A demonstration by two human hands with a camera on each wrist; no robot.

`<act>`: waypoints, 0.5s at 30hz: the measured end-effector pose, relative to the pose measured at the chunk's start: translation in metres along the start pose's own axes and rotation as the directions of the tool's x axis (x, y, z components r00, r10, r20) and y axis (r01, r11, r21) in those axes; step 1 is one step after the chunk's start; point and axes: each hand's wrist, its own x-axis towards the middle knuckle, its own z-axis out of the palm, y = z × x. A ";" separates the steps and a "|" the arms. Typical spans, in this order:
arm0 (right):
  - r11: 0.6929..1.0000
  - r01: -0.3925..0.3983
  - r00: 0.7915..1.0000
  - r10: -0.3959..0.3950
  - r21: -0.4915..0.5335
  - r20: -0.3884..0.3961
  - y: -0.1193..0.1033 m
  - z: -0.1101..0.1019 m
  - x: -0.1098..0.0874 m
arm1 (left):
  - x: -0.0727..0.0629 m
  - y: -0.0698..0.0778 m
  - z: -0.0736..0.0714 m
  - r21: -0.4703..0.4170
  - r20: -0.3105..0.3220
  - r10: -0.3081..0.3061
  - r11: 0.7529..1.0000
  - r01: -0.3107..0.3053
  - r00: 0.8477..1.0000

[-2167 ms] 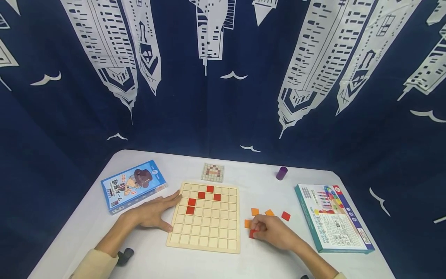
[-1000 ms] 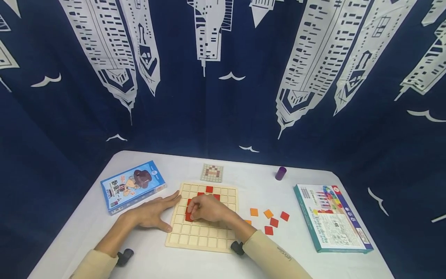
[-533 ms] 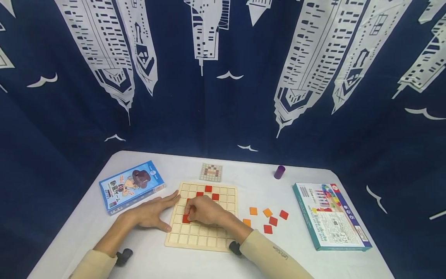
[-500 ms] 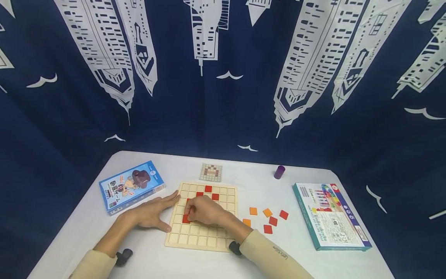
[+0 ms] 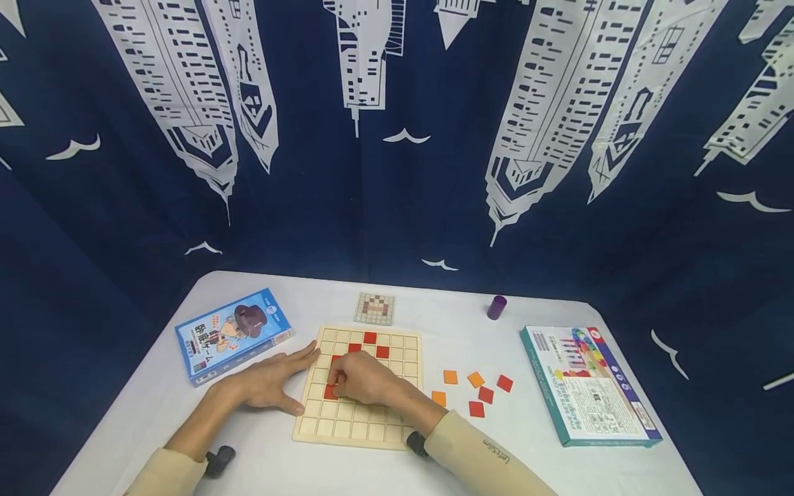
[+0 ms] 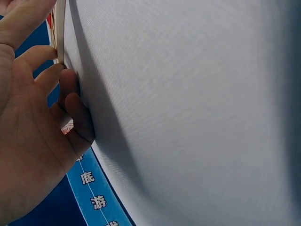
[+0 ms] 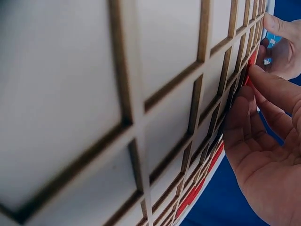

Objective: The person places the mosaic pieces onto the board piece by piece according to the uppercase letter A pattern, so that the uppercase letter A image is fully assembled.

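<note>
My left hand (image 5: pixel 273 379) lies spread at the left edge of a wooden grid board (image 5: pixel 360 434), fingers and thumb touching its side; the left wrist view also shows this hand (image 6: pixel 33 122). Over the board's left part, my right hand (image 5: pixel 362 377) has thumb and finger closed at a red square tile (image 5: pixel 331 392). From the right wrist, the thumb and fingers of that hand (image 7: pixel 268 117) are seen at the red tile (image 7: pixel 249 75) near the board surface. More red tiles (image 5: pixel 369 338) sit in cells higher up; the hand partly covers that group.
Loose orange tiles (image 5: pixel 450 377) and red tiles (image 5: pixel 504 383) lie right of the board. A small pattern card (image 5: pixel 375 308) is behind it, with a purple cylinder (image 5: pixel 497 307) farther right. A blue box (image 5: pixel 232 334) flanks the left hand; a teal-edged box (image 5: pixel 589 386) lies far right.
From the loose tiles, my right hand has moved left onto the board with a red tile. Over the last half second it stays nearly still. The left hand has kept its place.
</note>
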 end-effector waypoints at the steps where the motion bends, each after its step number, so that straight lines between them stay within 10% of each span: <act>1: 1.000 0.000 1.000 0.000 0.000 0.000 0.000 0.000 0.000 | 0.000 0.000 0.000 0.001 -0.001 -0.001 1.000 0.001 1.000; 15: 0.999 0.007 1.000 -0.007 -0.046 -0.001 0.002 -0.014 -0.020 | 0.000 -0.001 0.000 0.007 0.000 0.023 1.000 -0.022 1.000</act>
